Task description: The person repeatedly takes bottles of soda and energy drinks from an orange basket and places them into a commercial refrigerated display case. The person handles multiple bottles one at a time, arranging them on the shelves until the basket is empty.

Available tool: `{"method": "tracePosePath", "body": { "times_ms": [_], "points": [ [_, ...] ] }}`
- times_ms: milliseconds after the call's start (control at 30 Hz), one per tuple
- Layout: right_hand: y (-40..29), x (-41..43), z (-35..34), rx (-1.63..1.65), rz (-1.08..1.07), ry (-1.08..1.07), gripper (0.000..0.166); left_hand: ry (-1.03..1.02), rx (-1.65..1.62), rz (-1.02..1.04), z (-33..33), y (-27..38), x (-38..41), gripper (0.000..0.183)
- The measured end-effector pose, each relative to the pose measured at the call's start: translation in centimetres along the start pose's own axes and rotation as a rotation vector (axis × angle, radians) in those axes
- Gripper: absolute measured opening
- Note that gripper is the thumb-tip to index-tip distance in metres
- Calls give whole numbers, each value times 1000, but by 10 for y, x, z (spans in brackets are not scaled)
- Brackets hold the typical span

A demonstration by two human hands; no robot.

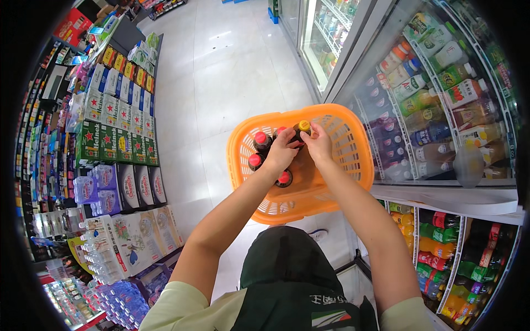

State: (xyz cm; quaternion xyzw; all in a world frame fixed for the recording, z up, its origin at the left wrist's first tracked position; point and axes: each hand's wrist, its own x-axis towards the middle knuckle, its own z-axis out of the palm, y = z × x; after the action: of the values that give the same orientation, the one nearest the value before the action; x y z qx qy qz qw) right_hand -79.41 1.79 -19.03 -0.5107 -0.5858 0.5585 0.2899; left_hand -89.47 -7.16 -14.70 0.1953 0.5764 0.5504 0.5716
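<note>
An orange plastic shopping basket (pixel 361 132) stands in front of me with several dark bottles inside. Close together at its far middle, my left hand (pixel 282 153) and my right hand (pixel 319 145) hold a dark bottle with a yellow cap (pixel 304 125). The right fingers are beside the cap, while the left fingers reach its side; the lower bottle is largely hidden. Red-capped bottles (pixel 261 141) stand along the basket's left part, one of them partly behind my left hand. Another red-capped bottle (pixel 284 178) is nearer me, beside my left wrist.
Right of the basket is a glass cooler door (pixel 368 95), with drinks behind it. Soda bottles (pixel 439 248) fill shelves at the lower right. Beer cartons (pixel 118 128) and shrink-wrapped water bottles (pixel 120 304) are stacked along the left. A tiled floor (pixel 223 74) runs between.
</note>
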Motion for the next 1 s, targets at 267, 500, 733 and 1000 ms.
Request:
{"method": "tracePosePath", "body": {
  "times_ms": [267, 500, 733, 1000],
  "points": [
    [3, 13, 3, -426, -140, 26, 50, -32, -47, -37, 8, 0, 3, 77],
    [-2, -7, -24, -435, -362, 86, 44, -27, 102, 57, 9, -17, 2, 72],
    [-85, -56, -124, 47, -519, 131, 34, -225, 487, 391, 55, 14, -15, 68],
    [-210, -158, -275, 97, -521, 332, 41, -714, 328, 377, 203, 50, -71, 71]
  ]
}}
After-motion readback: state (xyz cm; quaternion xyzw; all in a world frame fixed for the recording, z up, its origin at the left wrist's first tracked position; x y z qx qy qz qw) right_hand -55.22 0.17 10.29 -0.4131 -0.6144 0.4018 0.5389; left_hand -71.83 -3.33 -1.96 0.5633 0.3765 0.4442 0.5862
